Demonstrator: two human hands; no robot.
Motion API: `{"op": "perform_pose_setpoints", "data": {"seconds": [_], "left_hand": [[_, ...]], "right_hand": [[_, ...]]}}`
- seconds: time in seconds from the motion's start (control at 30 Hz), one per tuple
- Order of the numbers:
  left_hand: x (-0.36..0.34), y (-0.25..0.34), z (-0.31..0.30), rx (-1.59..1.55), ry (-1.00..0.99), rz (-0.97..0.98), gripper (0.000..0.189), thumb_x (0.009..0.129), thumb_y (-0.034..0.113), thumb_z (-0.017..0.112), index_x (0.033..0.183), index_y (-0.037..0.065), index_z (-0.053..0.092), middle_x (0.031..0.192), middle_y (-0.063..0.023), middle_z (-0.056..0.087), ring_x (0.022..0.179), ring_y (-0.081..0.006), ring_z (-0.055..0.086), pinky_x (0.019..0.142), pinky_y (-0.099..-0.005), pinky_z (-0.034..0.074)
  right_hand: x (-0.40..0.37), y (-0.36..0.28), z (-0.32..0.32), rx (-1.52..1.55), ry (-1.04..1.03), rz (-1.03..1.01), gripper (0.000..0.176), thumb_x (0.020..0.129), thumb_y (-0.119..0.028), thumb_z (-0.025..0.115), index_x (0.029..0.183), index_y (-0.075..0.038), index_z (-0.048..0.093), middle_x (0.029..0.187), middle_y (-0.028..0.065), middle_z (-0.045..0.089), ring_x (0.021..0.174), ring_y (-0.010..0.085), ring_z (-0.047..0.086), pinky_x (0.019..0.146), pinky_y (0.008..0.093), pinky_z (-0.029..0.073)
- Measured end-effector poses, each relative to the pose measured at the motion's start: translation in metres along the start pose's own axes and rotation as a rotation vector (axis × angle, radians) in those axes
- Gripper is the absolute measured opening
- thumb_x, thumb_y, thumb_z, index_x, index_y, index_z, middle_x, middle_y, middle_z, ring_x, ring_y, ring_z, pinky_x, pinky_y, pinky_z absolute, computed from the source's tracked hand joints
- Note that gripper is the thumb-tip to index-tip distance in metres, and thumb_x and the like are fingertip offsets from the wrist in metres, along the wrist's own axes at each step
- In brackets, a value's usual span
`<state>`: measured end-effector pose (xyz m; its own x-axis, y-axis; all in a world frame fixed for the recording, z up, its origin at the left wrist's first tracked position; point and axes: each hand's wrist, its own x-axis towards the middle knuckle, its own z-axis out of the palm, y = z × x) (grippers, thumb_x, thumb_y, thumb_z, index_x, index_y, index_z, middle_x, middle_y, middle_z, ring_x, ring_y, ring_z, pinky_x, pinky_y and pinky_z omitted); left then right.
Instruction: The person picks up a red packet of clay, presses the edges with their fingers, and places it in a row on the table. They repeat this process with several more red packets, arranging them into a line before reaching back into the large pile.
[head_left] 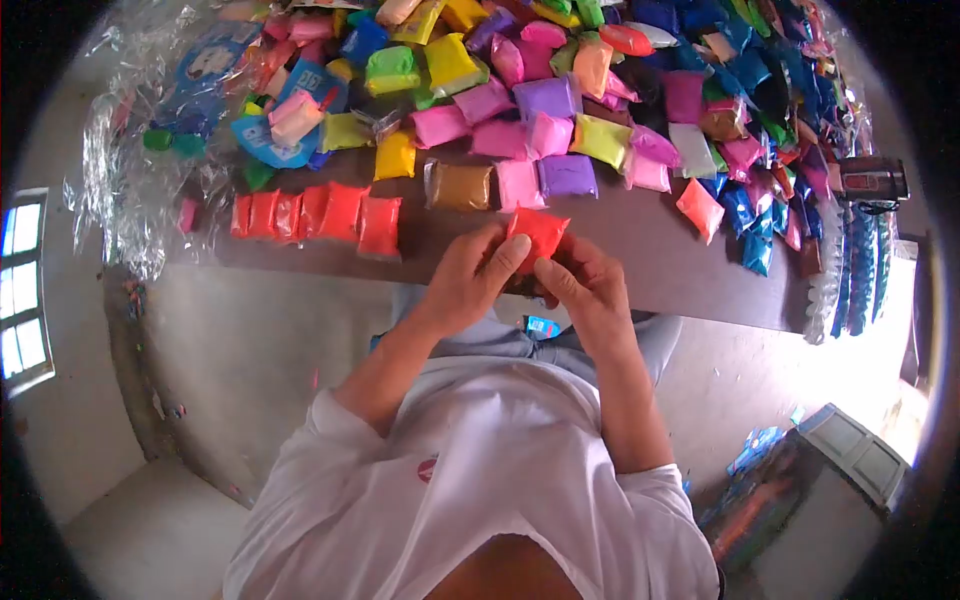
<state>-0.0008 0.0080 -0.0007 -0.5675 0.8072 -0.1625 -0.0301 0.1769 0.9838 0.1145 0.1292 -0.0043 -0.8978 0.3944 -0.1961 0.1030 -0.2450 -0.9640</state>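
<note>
Between my two hands, at the table's front edge, is a small red plastic packet (538,236). My left hand (474,275) grips its left side, with the thumb pressed on top. On its lower right side, my right hand (590,290) pinches it with thumb and fingers. The undersides of the packet and some fingertips are hidden. To the left lies a row of several similar red packets (335,212), side by side. Just beyond my hands sit a brown packet (460,187), a pink packet (520,186) and a purple packet (567,176).
A large heap of coloured packets (500,100) covers the back of the dark table (660,260). Crumpled clear plastic (110,150) hangs over the left end. At the right edge are a black cylindrical object (872,180) and hanging packet strips (845,270). A blue wrapper (541,327) lies below the edge.
</note>
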Motion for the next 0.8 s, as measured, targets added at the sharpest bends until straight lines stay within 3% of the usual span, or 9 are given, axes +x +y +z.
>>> {"op": "perform_pose_setpoints", "data": {"seconds": [0.13, 0.23, 0.3, 0.4, 0.5, 0.57, 0.63, 0.8], "left_hand": [[0.002, 0.002, -0.001, -0.080, -0.057, -0.020, 0.033, 0.090, 0.031, 0.052, 0.107, 0.003, 0.056, 0.081, 0.0009, 0.056, 0.069, -0.0066, 0.048, 0.059, -0.0242, 0.042], [0.004, -0.009, 0.002, -0.144, -0.073, 0.139, 0.033, 0.087, 0.029, 0.057, 0.107, 0.003, 0.056, 0.082, 0.0019, 0.055, 0.070, -0.0054, 0.048, 0.059, -0.0223, 0.041], [0.002, -0.012, -0.002, -0.129, -0.102, 0.033, 0.033, 0.086, 0.028, 0.060, 0.101, 0.000, 0.057, 0.085, -0.0022, 0.058, 0.078, -0.0066, 0.052, 0.068, -0.0250, 0.046], [0.000, -0.001, -0.008, -0.060, -0.165, -0.135, 0.034, 0.086, 0.030, 0.060, 0.098, -0.001, 0.057, 0.084, -0.0022, 0.058, 0.077, -0.0061, 0.051, 0.066, -0.0246, 0.046], [0.001, 0.010, -0.001, -0.102, -0.043, -0.044, 0.034, 0.087, 0.033, 0.058, 0.094, -0.001, 0.057, 0.080, -0.0015, 0.057, 0.073, -0.0056, 0.050, 0.063, -0.0241, 0.045], [0.001, 0.008, -0.003, -0.058, -0.056, -0.058, 0.035, 0.087, 0.033, 0.057, 0.094, -0.001, 0.057, 0.080, -0.0017, 0.057, 0.073, -0.0060, 0.051, 0.063, -0.0244, 0.045], [0.001, 0.004, -0.004, -0.012, -0.071, -0.073, 0.035, 0.088, 0.034, 0.056, 0.094, -0.001, 0.056, 0.079, -0.0018, 0.058, 0.072, -0.0064, 0.051, 0.064, -0.0248, 0.045], [0.000, 0.002, -0.004, -0.032, -0.033, -0.101, 0.032, 0.089, 0.033, 0.053, 0.097, 0.003, 0.057, 0.071, 0.0010, 0.054, 0.061, -0.0041, 0.046, 0.051, -0.0210, 0.038]], "right_hand": [[0.000, 0.001, -0.003, 0.122, -0.004, 0.062, 0.024, 0.085, -0.012, 0.057, 0.106, 0.000, 0.057, 0.075, -0.0031, 0.055, 0.061, 0.0033, 0.044, 0.052, 0.0186, 0.036], [0.000, 0.003, -0.014, 0.104, -0.040, 0.090, 0.023, 0.083, -0.009, 0.055, 0.104, 0.000, 0.058, 0.075, -0.0029, 0.055, 0.061, 0.0033, 0.044, 0.051, 0.0185, 0.036], [0.001, 0.003, -0.016, 0.059, -0.083, 0.094, 0.022, 0.083, -0.007, 0.054, 0.102, 0.000, 0.059, 0.075, -0.0028, 0.056, 0.060, 0.0034, 0.044, 0.051, 0.0185, 0.036], [0.001, -0.001, -0.013, 0.034, -0.057, 0.103, 0.022, 0.082, -0.007, 0.054, 0.101, 0.001, 0.060, 0.076, -0.0016, 0.059, 0.060, 0.0037, 0.047, 0.050, 0.0181, 0.037], [0.002, 0.001, -0.013, 0.079, 0.022, 0.089, 0.022, 0.083, -0.009, 0.057, 0.103, 0.000, 0.060, 0.077, 0.0009, 0.061, 0.061, 0.0044, 0.051, 0.051, 0.0183, 0.039], [-0.001, -0.002, -0.007, 0.320, 0.201, 0.099, 0.023, 0.083, -0.012, 0.060, 0.103, 0.001, 0.060, 0.077, 0.0025, 0.062, 0.062, 0.0053, 0.053, 0.051, 0.0192, 0.040], [-0.005, -0.002, -0.005, 0.235, 0.152, 0.089, 0.023, 0.083, -0.013, 0.061, 0.102, 0.001, 0.060, 0.076, 0.0029, 0.062, 0.061, 0.0057, 0.052, 0.051, 0.0197, 0.041], [-0.010, 0.006, 0.002, 0.120, 0.115, 0.157, 0.023, 0.084, -0.013, 0.061, 0.100, 0.004, 0.060, 0.074, 0.0036, 0.061, 0.060, 0.0069, 0.051, 0.051, 0.0206, 0.041]]}}
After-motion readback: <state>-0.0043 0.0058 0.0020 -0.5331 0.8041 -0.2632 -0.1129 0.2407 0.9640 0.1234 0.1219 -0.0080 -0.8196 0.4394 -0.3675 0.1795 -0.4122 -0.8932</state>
